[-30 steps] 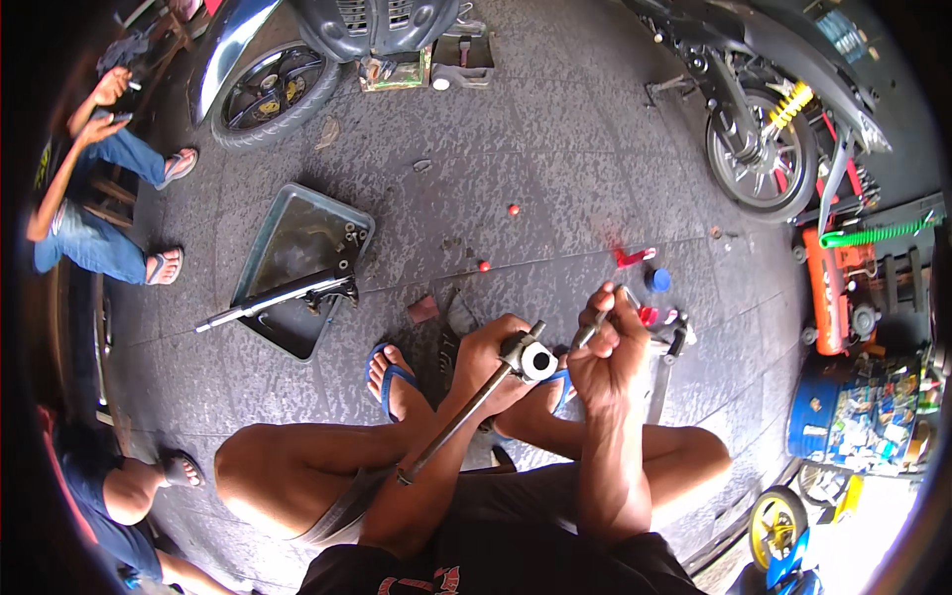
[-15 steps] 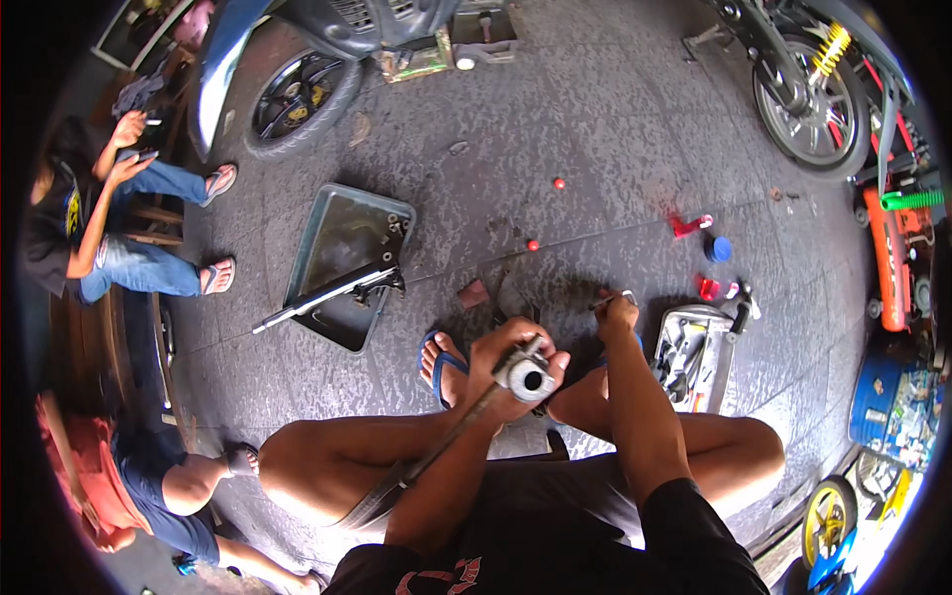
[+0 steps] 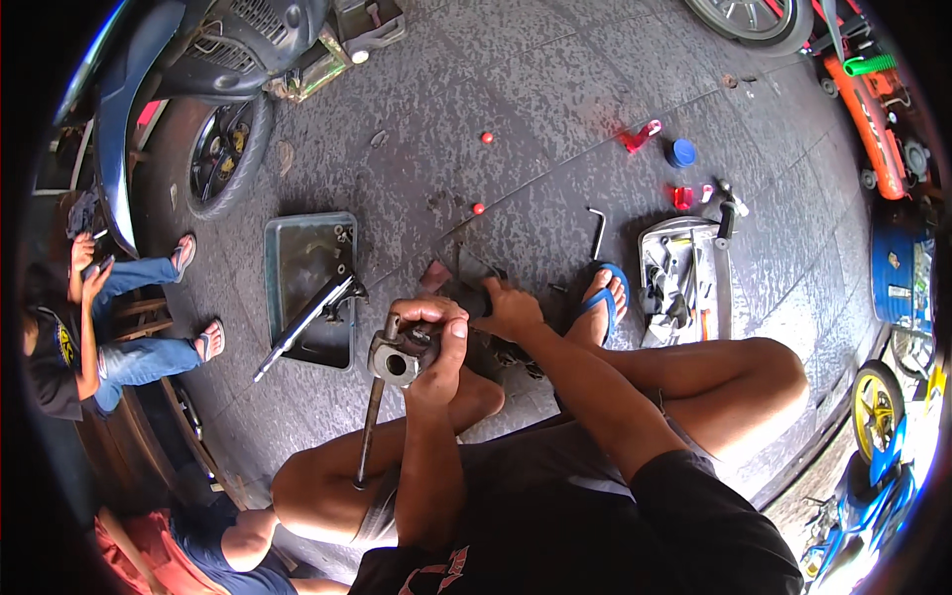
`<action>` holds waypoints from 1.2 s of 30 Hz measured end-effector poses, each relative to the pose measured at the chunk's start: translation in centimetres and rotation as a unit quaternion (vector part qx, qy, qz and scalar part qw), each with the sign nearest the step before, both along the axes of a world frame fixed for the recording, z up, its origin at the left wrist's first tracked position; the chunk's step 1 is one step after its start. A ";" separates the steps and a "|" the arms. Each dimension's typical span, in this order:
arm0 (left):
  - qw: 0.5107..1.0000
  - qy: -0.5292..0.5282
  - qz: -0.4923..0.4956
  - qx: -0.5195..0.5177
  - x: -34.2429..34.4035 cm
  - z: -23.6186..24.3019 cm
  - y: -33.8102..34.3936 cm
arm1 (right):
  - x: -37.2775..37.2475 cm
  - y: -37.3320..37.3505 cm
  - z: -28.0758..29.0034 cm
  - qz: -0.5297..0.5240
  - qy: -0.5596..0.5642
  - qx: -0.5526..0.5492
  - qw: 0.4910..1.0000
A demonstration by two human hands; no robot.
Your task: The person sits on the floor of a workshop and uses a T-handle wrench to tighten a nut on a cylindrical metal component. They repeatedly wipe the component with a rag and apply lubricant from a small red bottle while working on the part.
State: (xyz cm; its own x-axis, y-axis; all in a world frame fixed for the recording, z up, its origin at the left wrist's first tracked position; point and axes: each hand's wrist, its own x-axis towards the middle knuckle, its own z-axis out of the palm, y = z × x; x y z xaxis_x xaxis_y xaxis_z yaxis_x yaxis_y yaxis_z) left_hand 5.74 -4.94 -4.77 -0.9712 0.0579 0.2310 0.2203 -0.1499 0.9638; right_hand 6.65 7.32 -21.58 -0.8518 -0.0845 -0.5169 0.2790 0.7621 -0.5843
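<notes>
My left hand (image 3: 431,342) is closed round a grey metal motorcycle fork leg (image 3: 398,368), its end with a round hole facing up. A thin metal rod (image 3: 368,436) runs from beside that end down to my left thigh. Close by on the right, my right hand (image 3: 511,312) has its fingers curled towards dark parts under the left hand; what they grip is hidden. Beyond my right foot, an L-shaped hex key (image 3: 598,236) lies on the floor. A reddish square piece (image 3: 434,276) lies just beyond my hands.
A tray (image 3: 270,248) on the left holds a silver tube with a black bracket and small rings. A tool case (image 3: 650,238), a hammer (image 3: 729,213), a blue lid (image 3: 681,153) and red pieces (image 3: 683,197) are on the right. Two people sit at left; a motorcycle wheel (image 3: 253,164) stands far left.
My right hand has moved left to beside my left hand, and the hex key now lies on the floor. The fork leg has shifted left with my left hand. The view has turned.
</notes>
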 end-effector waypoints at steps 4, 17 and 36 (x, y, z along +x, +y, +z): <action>1.000 0.004 0.006 -0.006 0.1 0.4 0.0 | -1.1 -1.3 -1.3 0.070 -0.001 0.056 0.996; 0.999 -0.009 0.049 -0.001 0.9 0.9 0.5 | -0.1 -2.6 -3.4 -0.050 0.034 -0.002 0.998; 0.999 0.001 0.051 -0.016 -0.4 1.6 1.2 | -4.9 31.5 2.5 -0.509 0.232 0.318 0.766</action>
